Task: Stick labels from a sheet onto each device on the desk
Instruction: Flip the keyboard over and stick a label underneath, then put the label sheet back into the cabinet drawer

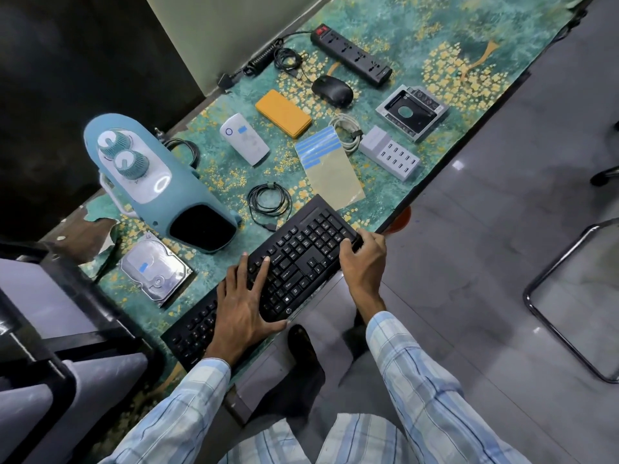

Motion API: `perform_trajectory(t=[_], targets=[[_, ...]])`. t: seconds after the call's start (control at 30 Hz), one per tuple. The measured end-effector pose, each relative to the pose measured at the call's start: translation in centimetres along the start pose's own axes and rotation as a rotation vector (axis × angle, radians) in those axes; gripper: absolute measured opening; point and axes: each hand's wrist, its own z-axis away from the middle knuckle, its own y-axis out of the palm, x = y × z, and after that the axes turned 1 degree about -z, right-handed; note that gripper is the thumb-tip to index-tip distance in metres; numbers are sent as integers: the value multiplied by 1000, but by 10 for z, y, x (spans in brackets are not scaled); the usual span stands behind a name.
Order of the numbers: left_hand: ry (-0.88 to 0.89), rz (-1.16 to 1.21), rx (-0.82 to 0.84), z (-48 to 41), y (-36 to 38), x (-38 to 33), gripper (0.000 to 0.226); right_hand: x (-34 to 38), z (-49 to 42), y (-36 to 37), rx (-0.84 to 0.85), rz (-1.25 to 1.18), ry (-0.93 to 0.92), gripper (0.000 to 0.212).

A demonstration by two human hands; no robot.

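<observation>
A black keyboard point(294, 262) lies slanted at the desk's near edge. My left hand point(243, 304) rests flat on its keys, fingers spread and straight. My right hand point(363, 259) grips the keyboard's right end, fingers curled over the corner. The label sheet point(330, 165), with blue strips at its top, lies just beyond the keyboard. A blue label shows on the hard drive point(155, 269) and on the white power bank point(244, 139). The orange case point(283, 113), black mouse point(332, 90), power strip point(351, 58), drive caddy point(412, 110) and USB hub point(390, 152) lie farther back.
A teal fan heater point(157, 182) stands at the left. Coiled cables point(269, 200) lie behind the keyboard and near the wall. The desk edge point(435, 177) runs diagonally at the right, with grey floor and a chair frame point(569, 296) beyond. A seat sits at lower left.
</observation>
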Motion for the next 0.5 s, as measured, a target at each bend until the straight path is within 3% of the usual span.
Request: perform_trajectory(t=[0.13,0.27,0.5], targets=[[-35,27,11,-5,-2,-5,136,-2,-21,-8,21,103,-66,35],[-80,128,-32,-21,-16,-31,121,8,-49,-18,66,55,-127,23],[-122,341,-84,-105,-54,-103,95,40,-120,-26,215,19,-244,29]])
